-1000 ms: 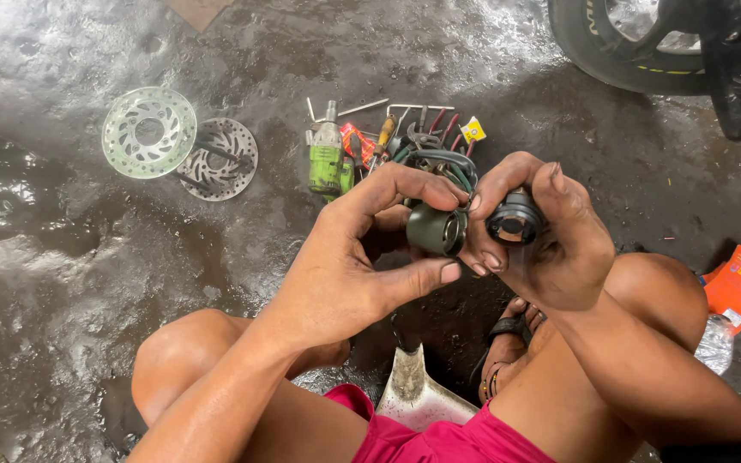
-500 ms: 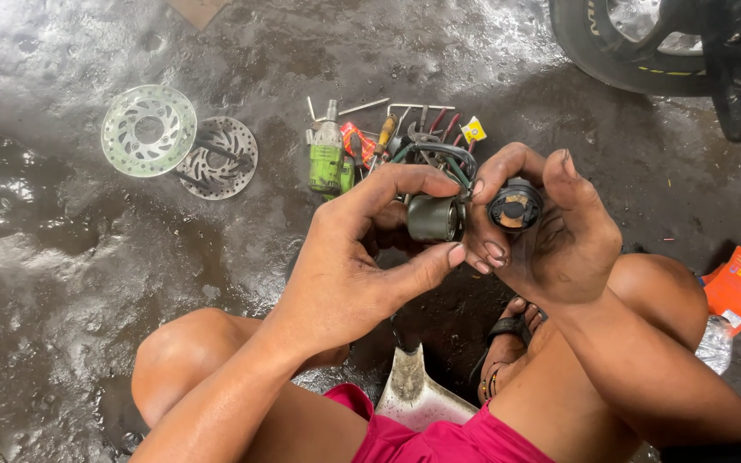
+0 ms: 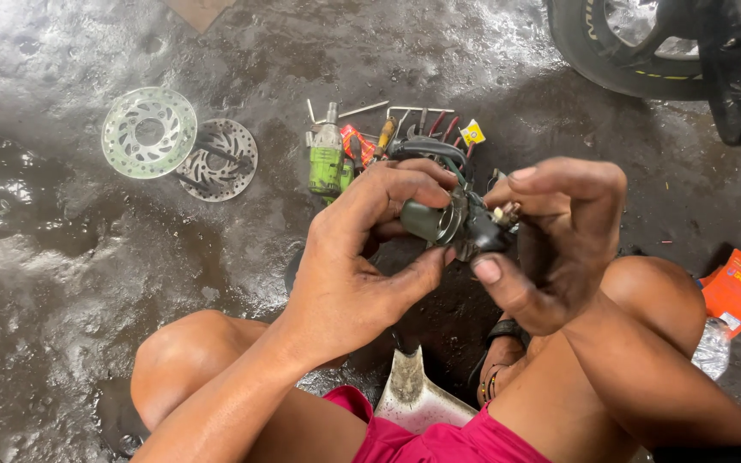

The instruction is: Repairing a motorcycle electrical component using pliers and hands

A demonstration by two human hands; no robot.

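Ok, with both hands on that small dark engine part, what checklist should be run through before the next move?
1. Left hand grips the dark engine part: ok, fingers and thumb wrap its round green end.
2. Right hand supports the other end: ok, thumb below, fingers curled above.
3. Part held off the wet floor: ok.
4. Hoses hanging free of the tools: cannot tell.
5. Brake discs away from the hands: ok, lying far left.
6. Small fittings on the part in place: cannot tell, too small.
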